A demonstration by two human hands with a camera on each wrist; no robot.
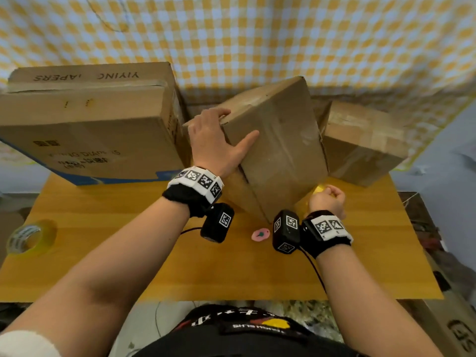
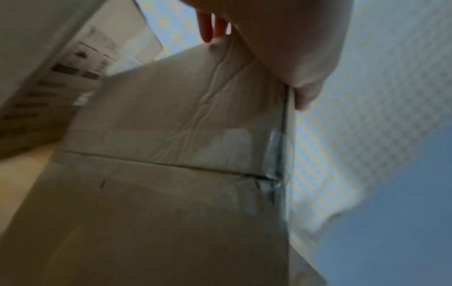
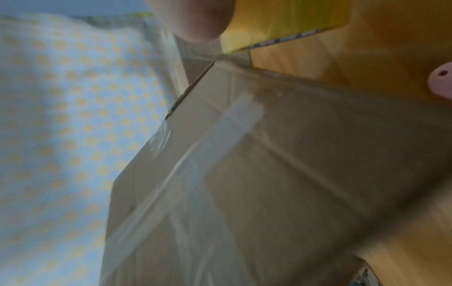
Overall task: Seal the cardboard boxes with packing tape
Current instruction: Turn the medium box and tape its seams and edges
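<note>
Left forearm (image 1: 116, 253) bare, stretched forward. Left hand (image 1: 219, 143) clasps the cardboard box (image 1: 278, 143) — fingers hooked over its upper edge, thumb splayed flat on the near face. Right forearm (image 1: 360, 292) bare, held lower. Right hand (image 1: 327, 199) balled round the tape roll (image 1: 319, 189) — back of the hand upward.

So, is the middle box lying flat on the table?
No, the middle box stands tilted on one edge, held by the left hand.
</note>
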